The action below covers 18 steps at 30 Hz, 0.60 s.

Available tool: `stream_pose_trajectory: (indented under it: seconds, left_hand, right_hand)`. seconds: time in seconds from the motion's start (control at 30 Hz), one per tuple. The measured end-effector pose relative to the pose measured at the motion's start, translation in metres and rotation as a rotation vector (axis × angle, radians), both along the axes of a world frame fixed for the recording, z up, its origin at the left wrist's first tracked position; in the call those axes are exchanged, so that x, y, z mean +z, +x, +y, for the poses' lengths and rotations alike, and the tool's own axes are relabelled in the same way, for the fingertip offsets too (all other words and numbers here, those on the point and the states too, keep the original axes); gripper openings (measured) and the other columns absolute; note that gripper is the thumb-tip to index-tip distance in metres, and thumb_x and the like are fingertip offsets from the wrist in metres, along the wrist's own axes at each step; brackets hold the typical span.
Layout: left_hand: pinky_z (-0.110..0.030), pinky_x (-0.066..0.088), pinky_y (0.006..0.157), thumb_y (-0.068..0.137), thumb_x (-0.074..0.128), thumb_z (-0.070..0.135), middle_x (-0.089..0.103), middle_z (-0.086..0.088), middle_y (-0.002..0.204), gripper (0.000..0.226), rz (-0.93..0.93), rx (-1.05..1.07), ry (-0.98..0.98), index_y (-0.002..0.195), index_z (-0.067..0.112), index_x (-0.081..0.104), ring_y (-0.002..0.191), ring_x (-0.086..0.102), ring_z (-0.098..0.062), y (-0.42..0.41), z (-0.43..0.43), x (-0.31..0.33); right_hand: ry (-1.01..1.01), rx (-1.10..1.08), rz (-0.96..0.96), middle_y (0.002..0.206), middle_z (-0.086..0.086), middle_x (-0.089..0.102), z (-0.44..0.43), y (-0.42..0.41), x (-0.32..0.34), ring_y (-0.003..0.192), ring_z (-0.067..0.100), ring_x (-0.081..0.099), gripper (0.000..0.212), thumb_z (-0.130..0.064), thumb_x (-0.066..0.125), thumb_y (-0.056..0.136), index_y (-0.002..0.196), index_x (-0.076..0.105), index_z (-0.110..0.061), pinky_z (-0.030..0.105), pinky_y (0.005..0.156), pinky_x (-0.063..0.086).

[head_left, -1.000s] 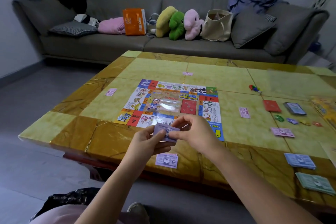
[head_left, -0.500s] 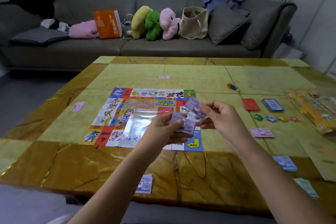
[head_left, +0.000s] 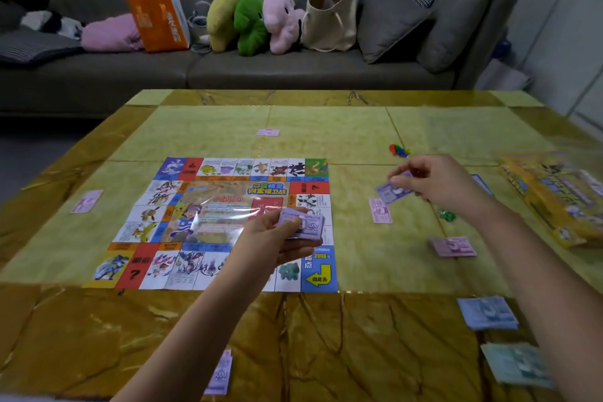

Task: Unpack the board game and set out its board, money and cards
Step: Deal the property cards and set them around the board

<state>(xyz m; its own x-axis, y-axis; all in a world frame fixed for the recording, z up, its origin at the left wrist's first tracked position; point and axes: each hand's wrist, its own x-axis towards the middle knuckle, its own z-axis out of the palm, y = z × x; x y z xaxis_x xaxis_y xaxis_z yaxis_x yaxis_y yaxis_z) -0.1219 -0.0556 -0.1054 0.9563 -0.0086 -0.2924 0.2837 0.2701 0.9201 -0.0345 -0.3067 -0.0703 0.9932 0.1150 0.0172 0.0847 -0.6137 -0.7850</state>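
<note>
The colourful game board (head_left: 215, 222) lies flat on the yellow-green table (head_left: 359, 140). My left hand (head_left: 277, 241) hovers over the board's right part, gripping a stack of purple 5000 notes (head_left: 305, 225). To the right of the board, my right hand (head_left: 434, 183) pinches a single purple note (head_left: 390, 191) just above a pink note (head_left: 380, 210) on the table. Single notes lie at the far side (head_left: 268, 132), the left side (head_left: 87, 201) and the near edge (head_left: 222, 375). A pink pile (head_left: 452, 246), a blue pile (head_left: 487, 313) and a green pile (head_left: 515, 365) sit at the right.
The yellow game box (head_left: 554, 196) lies at the table's right edge. Coloured pawns (head_left: 399, 150) and a green token (head_left: 446, 215) sit near my right hand. A grey sofa (head_left: 293, 68) with plush toys, bags and cushions stands behind the table.
My right hand has drawn one purple note off the stack and carried it right, down toward the table beside the board. My left hand keeps the stack. The view has swung right.
</note>
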Motion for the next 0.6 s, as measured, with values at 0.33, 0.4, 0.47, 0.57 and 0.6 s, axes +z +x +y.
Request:
stream_pose_trajectory:
  seconds: [0.33, 0.4, 0.47, 0.57, 0.6]
  left_hand:
    - [-0.023, 0.057, 0.057, 0.096, 0.049, 0.004, 0.074, -0.016, 0.085, 0.016, 0.077, 0.026, 0.001, 0.104, 0.003, 0.063, 0.075, 0.073, -0.025, 0.024, 0.002, -0.010]
    - [-0.023, 0.057, 0.058, 0.096, 0.049, 0.004, 0.074, -0.016, 0.087, 0.016, 0.099, 0.034, 0.000, 0.105, 0.003, 0.063, 0.076, 0.073, -0.026, 0.026, 0.003, -0.014]
    - [-0.023, 0.057, 0.058, 0.097, 0.049, 0.004, 0.074, -0.017, 0.088, 0.017, 0.115, 0.033, -0.009, 0.107, 0.004, 0.063, 0.077, 0.073, -0.026, 0.028, 0.004, -0.016]
    - [-0.023, 0.057, 0.056, 0.096, 0.049, 0.005, 0.073, -0.018, 0.090, 0.017, 0.126, 0.039, -0.018, 0.107, 0.003, 0.063, 0.076, 0.073, -0.026, 0.031, 0.004, -0.017]
    - [-0.023, 0.057, 0.056, 0.096, 0.050, 0.005, 0.073, -0.019, 0.091, 0.018, 0.128, 0.042, -0.021, 0.108, 0.003, 0.063, 0.077, 0.073, -0.027, 0.031, 0.004, -0.018]
  right_hand:
    - [-0.198, 0.223, 0.272, 0.062, -0.002, 0.066, -0.002, 0.055, -0.008, 0.053, 0.008, 0.054, 0.010, -0.013, 0.079, 0.076, 0.084, 0.073, -0.012, 0.016, 0.048, 0.041]
    - [-0.291, 0.210, 0.287, 0.053, -0.006, 0.055, -0.002, 0.062, -0.014, 0.050, 0.007, 0.044, 0.008, -0.025, 0.079, 0.076, 0.077, 0.075, -0.018, 0.020, 0.050, 0.036]
    - [-0.309, 0.200, 0.303, 0.049, -0.008, 0.049, -0.001, 0.067, -0.020, 0.050, 0.008, 0.041, 0.012, -0.029, 0.079, 0.076, 0.072, 0.075, -0.018, 0.023, 0.053, 0.033]
    - [-0.327, 0.206, 0.329, 0.048, -0.007, 0.052, 0.003, 0.071, -0.030, 0.051, 0.009, 0.043, 0.018, -0.028, 0.081, 0.074, 0.066, 0.073, -0.013, 0.023, 0.053, 0.033]
    - [-0.341, 0.211, 0.338, 0.049, -0.005, 0.054, 0.003, 0.073, -0.034, 0.051, 0.009, 0.045, 0.020, -0.027, 0.081, 0.073, 0.066, 0.072, -0.011, 0.023, 0.052, 0.033]
